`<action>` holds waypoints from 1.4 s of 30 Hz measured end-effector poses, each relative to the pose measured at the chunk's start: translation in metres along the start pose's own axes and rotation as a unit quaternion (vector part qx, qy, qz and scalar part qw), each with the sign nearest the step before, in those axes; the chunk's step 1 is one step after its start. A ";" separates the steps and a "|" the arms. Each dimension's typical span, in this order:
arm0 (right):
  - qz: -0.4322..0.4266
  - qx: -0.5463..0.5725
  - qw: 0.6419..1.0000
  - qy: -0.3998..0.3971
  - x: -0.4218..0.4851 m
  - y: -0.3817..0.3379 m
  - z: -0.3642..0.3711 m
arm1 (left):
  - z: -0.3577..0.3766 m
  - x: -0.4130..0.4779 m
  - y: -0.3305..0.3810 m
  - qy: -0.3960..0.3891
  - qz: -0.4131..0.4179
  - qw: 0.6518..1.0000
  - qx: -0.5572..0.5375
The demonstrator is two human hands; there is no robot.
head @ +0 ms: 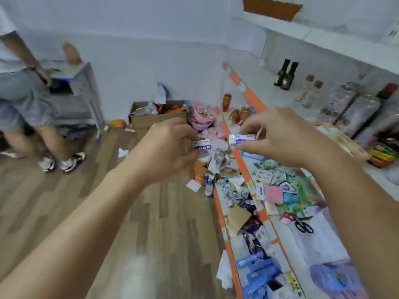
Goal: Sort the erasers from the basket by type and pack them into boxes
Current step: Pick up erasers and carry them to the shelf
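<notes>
Left hand (170, 147): fingers curled, thumb and fingertips pinching left eraser (202, 146) by its left end. White wrap with blue band, word ERASER legible.

Right hand (280, 137): fingers curled, thumb below and fingers above pinching right eraser (242, 139). Same white-and-blue wrap, bare white end pointing left.

Both erasers: held in the air, near each other but apart, above the floor clutter and the orange shelf edge (244, 171).

Below the right hand, on the shelf: heap of small packets (269, 178), too blurred to tell by type. Pink pad (273, 194) just near of the heap. Black scissors (304, 226) nearer still.

Below the left eraser, on the floor against the shelf: loose litter of cards and wrappers (224, 165).

Near right, low shelf level: blue packs (257, 270).

Far, past the left hand: open cardboard box (155, 120), stuffed with scraps.

Far right, upper shelf: two dark bottles (286, 74), upright, side by side.

Far left: second person (26, 100), standing on the wood floor (151, 212), sneakers on.
</notes>
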State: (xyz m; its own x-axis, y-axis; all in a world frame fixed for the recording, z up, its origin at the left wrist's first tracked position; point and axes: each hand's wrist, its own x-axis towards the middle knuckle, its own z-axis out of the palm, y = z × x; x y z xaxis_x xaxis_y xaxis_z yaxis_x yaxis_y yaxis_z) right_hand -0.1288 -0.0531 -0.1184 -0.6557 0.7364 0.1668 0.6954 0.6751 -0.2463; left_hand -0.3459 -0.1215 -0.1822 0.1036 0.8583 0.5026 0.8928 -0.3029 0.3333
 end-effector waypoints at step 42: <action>-0.701 0.209 0.624 -0.276 0.205 -0.806 0.324 | -0.364 -0.519 -0.252 0.332 -0.697 0.541 0.334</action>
State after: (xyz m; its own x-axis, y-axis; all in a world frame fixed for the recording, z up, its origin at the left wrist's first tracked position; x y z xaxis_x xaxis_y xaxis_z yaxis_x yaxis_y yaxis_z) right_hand -0.9184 -0.4610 -0.1950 -0.6148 -0.7694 0.1732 -0.7367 0.4818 -0.4744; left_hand -0.7836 -0.6417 -0.2369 -0.8564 -0.3457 0.3834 -0.1175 0.8537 0.5073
